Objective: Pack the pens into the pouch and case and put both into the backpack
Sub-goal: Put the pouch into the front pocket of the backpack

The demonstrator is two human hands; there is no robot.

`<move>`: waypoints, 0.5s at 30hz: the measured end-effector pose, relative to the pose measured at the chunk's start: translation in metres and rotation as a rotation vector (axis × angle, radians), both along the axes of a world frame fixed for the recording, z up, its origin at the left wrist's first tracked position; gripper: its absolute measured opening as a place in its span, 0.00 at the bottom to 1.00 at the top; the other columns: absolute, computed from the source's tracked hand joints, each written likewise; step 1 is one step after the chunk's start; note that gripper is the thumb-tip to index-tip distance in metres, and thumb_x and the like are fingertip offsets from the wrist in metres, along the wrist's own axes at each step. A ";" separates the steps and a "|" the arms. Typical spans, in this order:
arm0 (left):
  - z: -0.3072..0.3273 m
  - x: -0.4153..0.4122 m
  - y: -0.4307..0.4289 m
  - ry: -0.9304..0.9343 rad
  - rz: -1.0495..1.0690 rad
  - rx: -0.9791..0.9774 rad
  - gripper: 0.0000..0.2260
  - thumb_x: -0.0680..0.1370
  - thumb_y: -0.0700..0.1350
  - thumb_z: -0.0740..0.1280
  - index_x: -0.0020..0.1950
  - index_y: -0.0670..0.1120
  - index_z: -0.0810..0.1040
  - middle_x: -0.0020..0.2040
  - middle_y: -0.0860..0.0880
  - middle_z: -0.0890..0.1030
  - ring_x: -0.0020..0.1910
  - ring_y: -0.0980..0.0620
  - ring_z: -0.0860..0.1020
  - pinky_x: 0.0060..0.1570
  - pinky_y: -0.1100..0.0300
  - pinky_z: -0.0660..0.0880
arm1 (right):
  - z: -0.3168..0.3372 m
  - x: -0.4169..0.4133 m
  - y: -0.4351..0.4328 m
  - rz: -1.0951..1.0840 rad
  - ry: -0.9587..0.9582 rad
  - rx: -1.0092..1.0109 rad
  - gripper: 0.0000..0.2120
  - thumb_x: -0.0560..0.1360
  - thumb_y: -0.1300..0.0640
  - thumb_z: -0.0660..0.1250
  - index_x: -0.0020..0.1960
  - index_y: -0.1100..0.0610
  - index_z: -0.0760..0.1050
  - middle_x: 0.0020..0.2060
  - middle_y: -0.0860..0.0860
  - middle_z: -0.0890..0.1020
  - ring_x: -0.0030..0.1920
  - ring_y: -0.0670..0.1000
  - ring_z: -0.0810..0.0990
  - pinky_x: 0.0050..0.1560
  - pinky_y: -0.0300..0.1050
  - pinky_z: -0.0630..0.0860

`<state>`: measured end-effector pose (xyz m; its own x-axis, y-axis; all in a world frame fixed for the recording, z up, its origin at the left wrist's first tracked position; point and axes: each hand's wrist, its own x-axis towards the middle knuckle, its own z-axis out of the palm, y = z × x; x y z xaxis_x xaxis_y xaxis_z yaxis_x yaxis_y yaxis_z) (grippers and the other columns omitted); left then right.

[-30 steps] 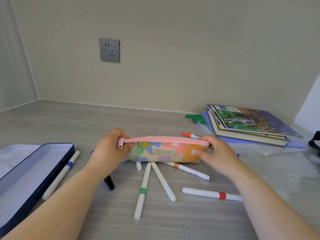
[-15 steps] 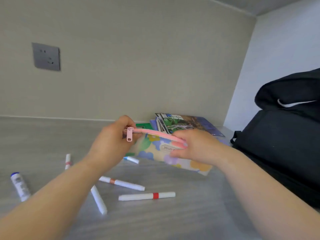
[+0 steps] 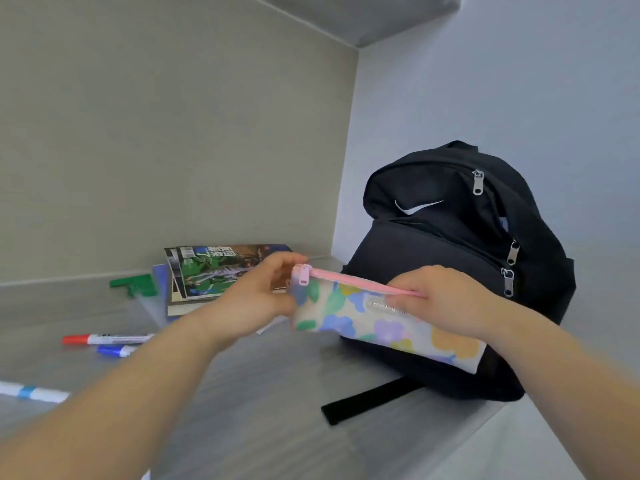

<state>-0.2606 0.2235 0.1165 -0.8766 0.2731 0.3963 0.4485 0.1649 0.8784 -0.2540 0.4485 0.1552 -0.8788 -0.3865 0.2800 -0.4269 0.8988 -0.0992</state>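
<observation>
Fingers (image 3: pixel 282 264) of my left hand (image 3: pixel 256 301) are pinching the zipper end of the soft flower-printed fabric pouch (image 3: pixel 381 327), and my right hand (image 3: pixel 446 303) is gripping its pink zipper edge near the middle. I am holding this long, flat pouch in the air, just in front of the black woven backpack (image 3: pixel 450 244), which is standing upright on the grey wood-grain desk (image 3: pixel 263 393). Half a second ago the pouch was before the books; now only three pens (image 3: pixel 104 338) are showing at the left.
</observation>
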 end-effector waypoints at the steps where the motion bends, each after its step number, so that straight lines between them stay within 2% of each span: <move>1: 0.007 -0.008 0.004 -0.009 -0.047 0.038 0.20 0.64 0.34 0.62 0.52 0.51 0.71 0.50 0.54 0.77 0.43 0.68 0.77 0.35 0.77 0.72 | 0.006 -0.005 0.010 -0.006 -0.008 -0.060 0.20 0.75 0.51 0.61 0.25 0.49 0.64 0.23 0.46 0.67 0.26 0.44 0.65 0.29 0.37 0.63; 3: 0.022 -0.030 0.017 0.019 -0.015 0.106 0.23 0.61 0.36 0.62 0.55 0.49 0.72 0.55 0.50 0.77 0.50 0.61 0.77 0.38 0.74 0.73 | 0.020 -0.014 0.033 0.005 -0.053 -0.258 0.18 0.75 0.54 0.62 0.27 0.53 0.66 0.22 0.45 0.67 0.24 0.44 0.65 0.27 0.35 0.64; 4: 0.029 -0.043 0.026 0.076 0.075 0.099 0.23 0.63 0.35 0.64 0.57 0.48 0.72 0.56 0.48 0.76 0.54 0.56 0.75 0.42 0.73 0.73 | 0.026 -0.017 0.045 -0.006 -0.073 -0.357 0.16 0.75 0.56 0.63 0.29 0.57 0.69 0.24 0.45 0.68 0.25 0.44 0.66 0.26 0.33 0.65; 6: 0.040 -0.070 0.048 0.252 0.298 -0.019 0.19 0.70 0.31 0.60 0.59 0.45 0.73 0.56 0.46 0.77 0.56 0.52 0.73 0.49 0.72 0.69 | 0.035 -0.019 0.067 -0.068 -0.103 -0.533 0.13 0.75 0.56 0.62 0.36 0.62 0.76 0.26 0.49 0.75 0.26 0.45 0.72 0.28 0.34 0.70; 8: 0.047 -0.094 0.072 0.367 0.388 -0.166 0.18 0.74 0.32 0.56 0.61 0.44 0.72 0.61 0.46 0.76 0.60 0.51 0.72 0.56 0.69 0.63 | 0.038 -0.021 0.086 -0.137 -0.067 -0.681 0.11 0.75 0.54 0.62 0.40 0.58 0.79 0.26 0.47 0.79 0.24 0.44 0.75 0.27 0.33 0.74; 10: 0.049 -0.114 0.096 0.346 0.270 -0.376 0.21 0.75 0.35 0.58 0.68 0.45 0.65 0.70 0.46 0.68 0.68 0.49 0.66 0.63 0.66 0.59 | 0.039 -0.027 0.102 -0.197 0.059 -0.800 0.11 0.75 0.53 0.62 0.38 0.55 0.79 0.24 0.46 0.80 0.24 0.45 0.77 0.27 0.36 0.74; 12: 0.050 -0.126 0.116 0.225 0.105 -0.579 0.27 0.74 0.36 0.59 0.72 0.48 0.57 0.74 0.47 0.61 0.71 0.48 0.60 0.69 0.60 0.56 | 0.043 -0.036 0.109 -0.219 0.181 -0.874 0.12 0.75 0.53 0.62 0.36 0.53 0.78 0.28 0.47 0.79 0.29 0.48 0.76 0.31 0.40 0.71; 13: 0.051 -0.129 0.123 0.186 0.069 -0.646 0.28 0.74 0.36 0.60 0.72 0.49 0.56 0.74 0.47 0.60 0.72 0.48 0.60 0.71 0.57 0.55 | 0.045 -0.042 0.110 -0.213 0.217 -0.920 0.11 0.75 0.53 0.61 0.36 0.52 0.78 0.30 0.47 0.79 0.31 0.48 0.76 0.32 0.40 0.71; 15: 0.054 -0.137 0.134 0.208 0.093 -0.747 0.28 0.74 0.38 0.61 0.72 0.51 0.57 0.73 0.48 0.62 0.72 0.47 0.59 0.73 0.49 0.51 | 0.048 -0.055 0.110 -0.188 0.271 -1.052 0.11 0.75 0.54 0.61 0.36 0.52 0.77 0.27 0.44 0.79 0.31 0.46 0.75 0.35 0.40 0.70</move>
